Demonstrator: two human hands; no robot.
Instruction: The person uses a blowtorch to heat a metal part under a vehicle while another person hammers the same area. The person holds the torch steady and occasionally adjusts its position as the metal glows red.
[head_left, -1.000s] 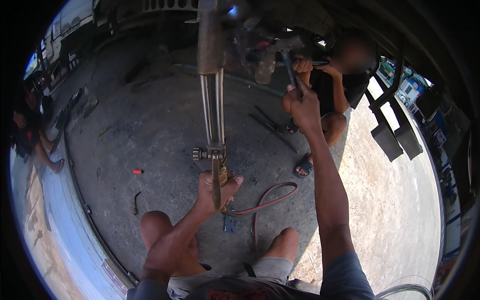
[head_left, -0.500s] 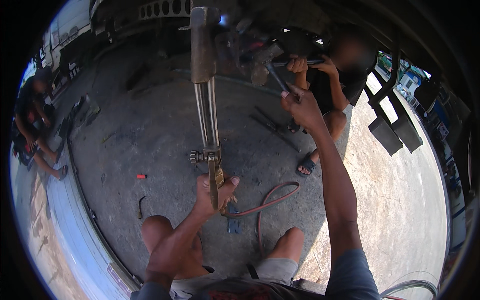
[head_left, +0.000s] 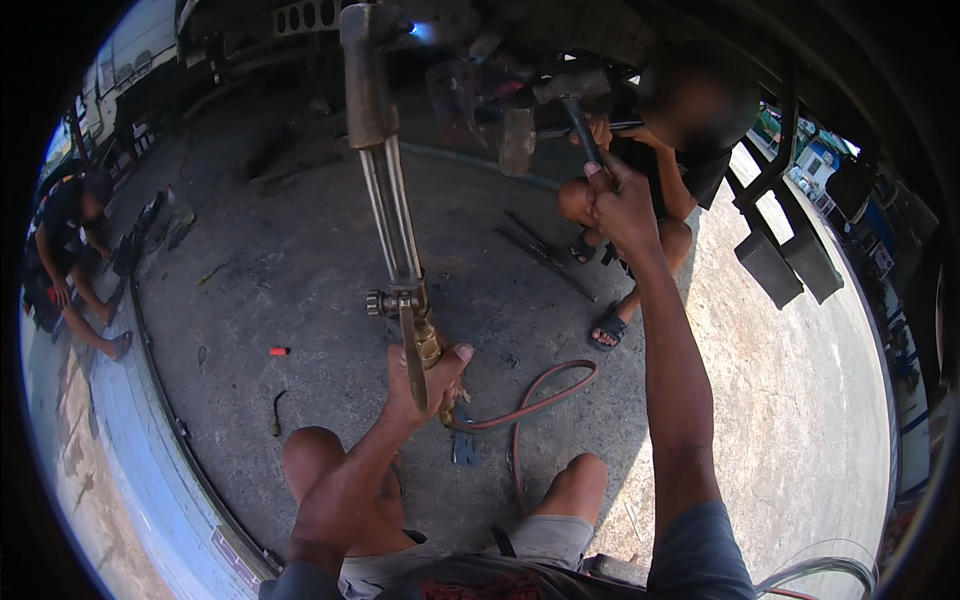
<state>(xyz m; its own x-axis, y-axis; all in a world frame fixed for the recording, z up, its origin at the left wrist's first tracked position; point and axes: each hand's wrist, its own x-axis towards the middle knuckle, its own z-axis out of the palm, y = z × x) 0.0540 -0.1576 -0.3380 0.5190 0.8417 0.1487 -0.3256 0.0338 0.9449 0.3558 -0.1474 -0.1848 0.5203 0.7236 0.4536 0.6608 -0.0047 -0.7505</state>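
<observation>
A grey, stained concrete floor (head_left: pixel 240 300), sunlit at the right, bears two dark rods (head_left: pixel 548 264) and one small red piece (head_left: pixel 279 351). One torch (head_left: pixel 389 212), brass-coloured at the valve with dull metal tubes, extends forward before the person, a blue flame (head_left: pixel 420 31) at its nozzle; one dark hammer (head_left: pixel 577 107) is to its right. The left hand (head_left: pixel 428 385) wraps the torch's base; the right hand (head_left: pixel 622 205), arm stretched forward, is clamped round the hammer's handle.

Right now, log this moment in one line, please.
left hand: gripping torch | right hand: gripping hammer | flame: blue, at torch tip | hose: looped on floor | co-worker: crouched ahead, right
</observation>
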